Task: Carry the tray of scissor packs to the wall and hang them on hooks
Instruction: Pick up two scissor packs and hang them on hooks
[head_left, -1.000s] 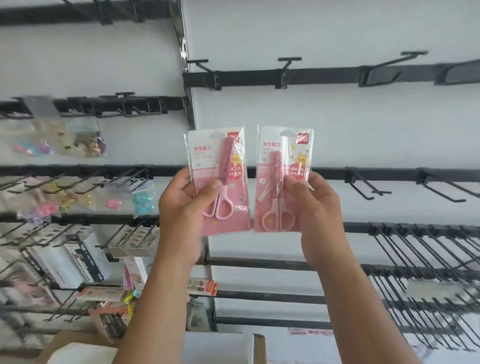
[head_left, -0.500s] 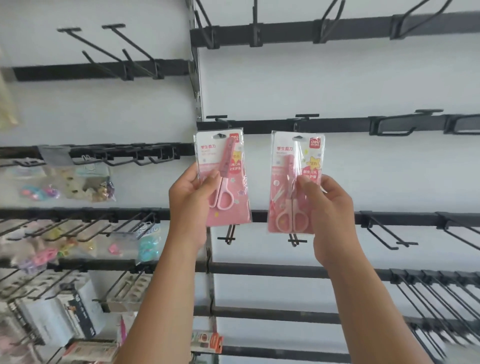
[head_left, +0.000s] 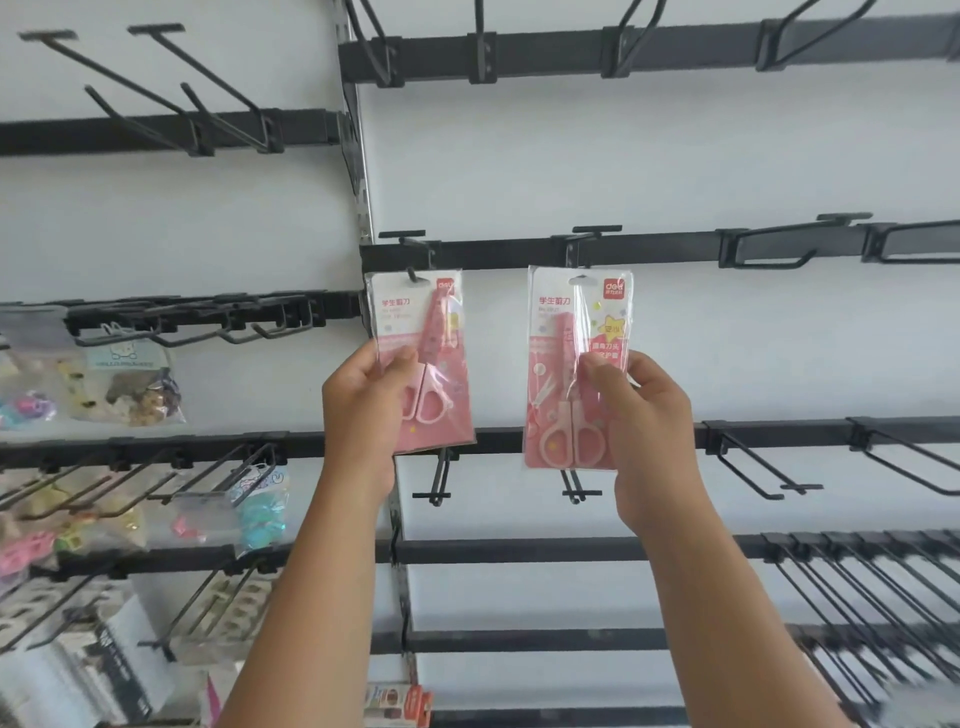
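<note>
I hold two pink scissor packs up against the white wall. My left hand (head_left: 363, 410) grips the left scissor pack (head_left: 431, 332) by its lower half; a black hook (head_left: 410, 244) pokes through the pack's hang hole at the top. My right hand (head_left: 644, 431) grips the right scissor pack (head_left: 566, 332), whose hang hole sits just below a second hook (head_left: 595, 231) on the same black rail (head_left: 498, 254). The tray is out of sight.
Several black rails with bare hooks (head_left: 758, 249) run across the wall above, right and below. On the left panel hang bags of small toys (head_left: 124, 384) and hair clips (head_left: 254, 514). Boxed goods (head_left: 400, 701) sit low down.
Both hands have risen with the packs toward the middle rail. The left pack's hang hole now sits on its hook, and the right pack has come up under its hook.
</note>
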